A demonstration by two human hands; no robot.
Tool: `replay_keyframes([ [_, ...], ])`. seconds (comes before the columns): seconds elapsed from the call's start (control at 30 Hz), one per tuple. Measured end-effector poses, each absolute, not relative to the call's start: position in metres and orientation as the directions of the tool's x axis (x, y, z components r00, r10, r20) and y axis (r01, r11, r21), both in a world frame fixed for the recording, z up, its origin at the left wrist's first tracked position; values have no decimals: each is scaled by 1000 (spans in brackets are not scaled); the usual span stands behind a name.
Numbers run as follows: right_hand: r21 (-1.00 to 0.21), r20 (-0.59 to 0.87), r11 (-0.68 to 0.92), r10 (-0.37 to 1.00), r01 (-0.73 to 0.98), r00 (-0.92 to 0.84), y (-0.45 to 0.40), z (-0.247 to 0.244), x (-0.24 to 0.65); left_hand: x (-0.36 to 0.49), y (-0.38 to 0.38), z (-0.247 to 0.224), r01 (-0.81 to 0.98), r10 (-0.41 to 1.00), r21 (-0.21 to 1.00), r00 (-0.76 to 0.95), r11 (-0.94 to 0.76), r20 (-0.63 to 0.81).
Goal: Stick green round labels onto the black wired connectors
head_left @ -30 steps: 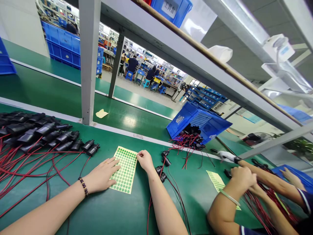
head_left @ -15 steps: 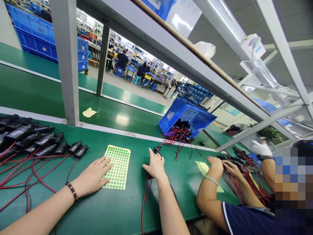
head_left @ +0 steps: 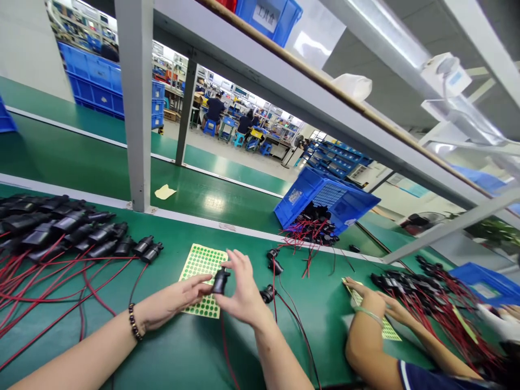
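Note:
My right hand (head_left: pixel 244 292) grips a small black pump (head_left: pixel 220 280) between thumb and fingers, and its red wire hangs toward the table. The pump is held upright above a pale yellow sheet of round green stickers (head_left: pixel 205 254). My left hand (head_left: pixel 174 300) reaches in from the left with its fingers stretched out. Its fingertips are close to the pump; whether they touch it or carry a sticker I cannot make out. To the right of my right hand lie a few more black pumps (head_left: pixel 268 293) with red and black wires.
A pile of black pumps (head_left: pixel 81 227) with red wires covers the left. Behind, a tipped blue crate (head_left: pixel 292 200) spills more. A grey post (head_left: pixel 140 108) stands at the table divider. At the right, a co-worker's arms (head_left: pixel 368 325) rest by another sticker sheet (head_left: pixel 390 329).
My right hand has picked up a pump and brought it left over the sticker sheet. My left hand has turned and moved off the sheet toward the pump. The view has shifted slightly.

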State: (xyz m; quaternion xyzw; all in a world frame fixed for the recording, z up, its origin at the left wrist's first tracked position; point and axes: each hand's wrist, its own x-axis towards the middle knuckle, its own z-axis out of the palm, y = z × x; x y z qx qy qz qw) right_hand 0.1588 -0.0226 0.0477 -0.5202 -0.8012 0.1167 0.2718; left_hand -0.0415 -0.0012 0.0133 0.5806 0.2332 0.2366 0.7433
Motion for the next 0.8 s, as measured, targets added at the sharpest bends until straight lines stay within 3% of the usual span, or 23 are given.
replay_keyframes([
  [0.07, -522, 381, 561, 827, 642, -414, -23, 49, 131, -39, -2, 8, -229, 621, 912, 783, 339, -34],
  [0.13, -621, 430, 586, 810, 520, -399, -20, 45, 117, -37, 0, 1, -302, 678, 874, 734, 380, -41],
  [0.2, -775, 452, 511, 859, 371, -239, -14, 38, 116, -38, 5, -2, -311, 742, 888, 669, 338, -48],
  [0.3, -930, 361, 354, 931, 104, 57, -6, 26, 127, -40, 12, 1, -196, 814, 971, 581, 139, 0],
  [0.4, -967, 255, 255, 963, 4, 86, -4, 18, 131, -40, 14, 5, -30, 848, 995, 521, -98, 99],
  [0.5, -980, 198, 199, 980, -20, 26, -7, 16, 125, -38, 12, 6, 86, 846, 974, 516, -208, 135],
  [0.67, -985, 122, 122, 993, -118, 5, -10, 11, 115, -31, 7, -3, 212, 897, 965, 440, -153, 45],
  [0.8, -982, 93, 94, 996, -163, 14, -9, 7, 113, -29, 6, -5, 139, 881, 984, 472, -110, 32],
])
